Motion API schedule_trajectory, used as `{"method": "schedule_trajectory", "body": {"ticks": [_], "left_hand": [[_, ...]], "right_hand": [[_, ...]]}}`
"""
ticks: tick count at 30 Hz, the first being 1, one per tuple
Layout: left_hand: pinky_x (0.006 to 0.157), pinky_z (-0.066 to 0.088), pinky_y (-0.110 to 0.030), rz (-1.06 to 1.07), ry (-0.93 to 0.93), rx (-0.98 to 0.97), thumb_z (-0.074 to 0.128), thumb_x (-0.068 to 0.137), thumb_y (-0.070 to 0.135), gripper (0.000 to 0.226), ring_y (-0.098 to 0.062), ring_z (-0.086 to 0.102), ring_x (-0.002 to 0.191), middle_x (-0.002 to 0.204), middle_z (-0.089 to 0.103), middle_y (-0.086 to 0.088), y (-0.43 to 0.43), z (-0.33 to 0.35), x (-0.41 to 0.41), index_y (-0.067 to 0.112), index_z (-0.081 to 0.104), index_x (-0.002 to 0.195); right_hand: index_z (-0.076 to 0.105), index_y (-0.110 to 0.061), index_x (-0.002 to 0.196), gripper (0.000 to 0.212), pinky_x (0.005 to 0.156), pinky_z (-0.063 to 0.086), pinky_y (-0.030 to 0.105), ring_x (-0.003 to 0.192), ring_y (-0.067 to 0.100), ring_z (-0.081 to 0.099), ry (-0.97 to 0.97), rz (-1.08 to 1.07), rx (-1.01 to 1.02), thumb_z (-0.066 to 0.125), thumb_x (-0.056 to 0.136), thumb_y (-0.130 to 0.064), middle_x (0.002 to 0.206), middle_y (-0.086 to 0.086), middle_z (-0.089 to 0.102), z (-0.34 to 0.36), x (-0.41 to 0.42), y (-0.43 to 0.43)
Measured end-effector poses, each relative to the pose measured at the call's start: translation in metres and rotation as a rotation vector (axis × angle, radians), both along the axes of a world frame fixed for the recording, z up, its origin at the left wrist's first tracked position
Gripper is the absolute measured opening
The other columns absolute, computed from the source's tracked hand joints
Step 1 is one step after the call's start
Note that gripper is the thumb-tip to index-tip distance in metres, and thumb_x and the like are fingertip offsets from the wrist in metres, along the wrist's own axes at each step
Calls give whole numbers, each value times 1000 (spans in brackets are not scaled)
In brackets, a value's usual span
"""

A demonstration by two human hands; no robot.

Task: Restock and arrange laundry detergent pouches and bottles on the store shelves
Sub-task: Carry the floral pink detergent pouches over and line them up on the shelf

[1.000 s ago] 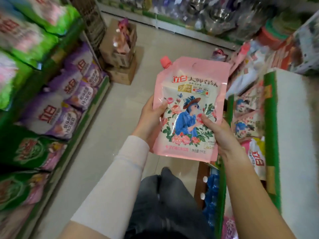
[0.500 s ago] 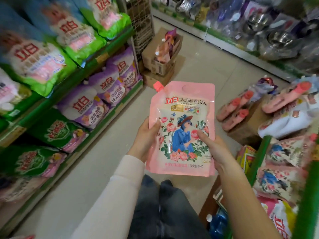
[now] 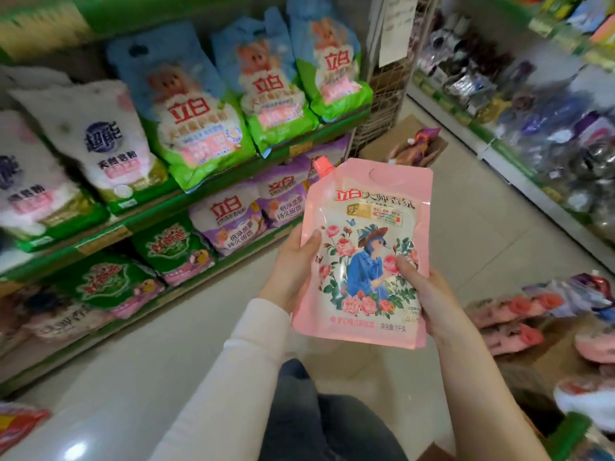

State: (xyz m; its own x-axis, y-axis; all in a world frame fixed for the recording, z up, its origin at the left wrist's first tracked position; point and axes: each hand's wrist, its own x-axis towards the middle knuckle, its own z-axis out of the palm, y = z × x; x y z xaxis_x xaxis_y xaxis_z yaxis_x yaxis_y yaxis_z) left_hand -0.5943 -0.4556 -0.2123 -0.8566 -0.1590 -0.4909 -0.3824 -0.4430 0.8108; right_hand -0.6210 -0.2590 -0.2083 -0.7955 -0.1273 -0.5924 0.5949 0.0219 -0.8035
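Observation:
I hold a pink detergent pouch [image 3: 366, 254] upright in front of me, with a pink spout cap at its top left and a flower picture on its face. My left hand [image 3: 293, 271] grips its left edge, thumb on the front. My right hand [image 3: 429, 297] grips its lower right side, thumb pressed on the picture. Green shelves [image 3: 213, 191] on the left carry blue-green, white, purple and green detergent bags.
More pink-capped pouches [image 3: 519, 324] lie in a cardboard box at the lower right. Another open box [image 3: 416, 151] with pouches stands on the floor at the end of the left shelving. A shelf with kitchenware [image 3: 545, 134] lines the far right. Pale floor tiles run between them.
The view has swung left toward the left shelves; the right-hand shelf has left the view. The pouch stays held in both hands, in the same grip.

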Motion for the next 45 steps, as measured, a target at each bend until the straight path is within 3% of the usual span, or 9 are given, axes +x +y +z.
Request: {"method": "schedule_trajectory", "body": {"ticks": [9,15,21,25,27,30,34,39,45], "left_hand": [[81,55,-42,239,61,-57,46,96,27,29,-22,70,93,104,72,-4,-56,25,-34,22,51,125],[88,52,-43,379,159,-131,43,97,32,28,-17,69,98,107,71,1,-80,61,-64,30,52,124],[91,51,-46,542,215,-129,42,99,27,27,-21,68,100,106,72,-2,-120,102,-88,26,52,124],[89,52,-45,606,253,-170,43,98,24,24,-21,69,96,103,73,-4,-160,135,-106,23,55,119],[90,52,-45,629,295,-178,43,99,21,25,-22,68,98,104,72,-5,-184,152,-117,21,55,121],[85,54,-40,643,358,-190,43,99,19,23,-21,69,97,103,72,-5,-214,169,-130,20,57,117],[89,53,-46,624,381,-200,42,100,21,23,-21,69,97,103,73,-3,-241,177,-148,24,59,115],[90,51,-50,598,366,-195,42,100,21,22,-26,68,98,102,73,-5,-257,179,-178,25,60,112],[81,55,-40,581,341,-235,44,99,19,19,-22,70,91,96,73,-6,-260,187,-218,23,62,101]], "right_hand": [[59,-9,105,48,58,59,38,75,31,72,61,257,-31,68,65,-34,86,15,74,25,-83,-71],[60,-15,103,33,55,57,33,73,27,72,234,429,-80,68,72,-22,84,8,75,62,-151,-115],[64,-18,104,24,79,55,43,82,22,72,380,577,-58,67,80,-17,92,5,75,102,-200,-173],[59,-23,95,14,49,55,25,64,15,71,427,634,-97,64,83,-18,72,-4,74,136,-222,-218],[58,-22,95,16,44,53,25,62,18,71,441,669,-124,65,80,-21,71,-2,74,157,-234,-243],[60,-18,102,35,55,59,34,72,25,72,460,688,-174,68,69,-26,84,7,75,175,-248,-273],[60,-17,107,38,65,59,40,81,28,72,482,666,-202,67,71,-25,92,9,74,182,-264,-298],[60,-15,106,33,58,59,35,77,26,72,455,612,-207,66,74,-22,89,9,75,185,-284,-307],[60,-13,107,46,53,56,31,72,24,72,458,588,-201,67,64,-29,85,9,75,194,-318,-304]]}}
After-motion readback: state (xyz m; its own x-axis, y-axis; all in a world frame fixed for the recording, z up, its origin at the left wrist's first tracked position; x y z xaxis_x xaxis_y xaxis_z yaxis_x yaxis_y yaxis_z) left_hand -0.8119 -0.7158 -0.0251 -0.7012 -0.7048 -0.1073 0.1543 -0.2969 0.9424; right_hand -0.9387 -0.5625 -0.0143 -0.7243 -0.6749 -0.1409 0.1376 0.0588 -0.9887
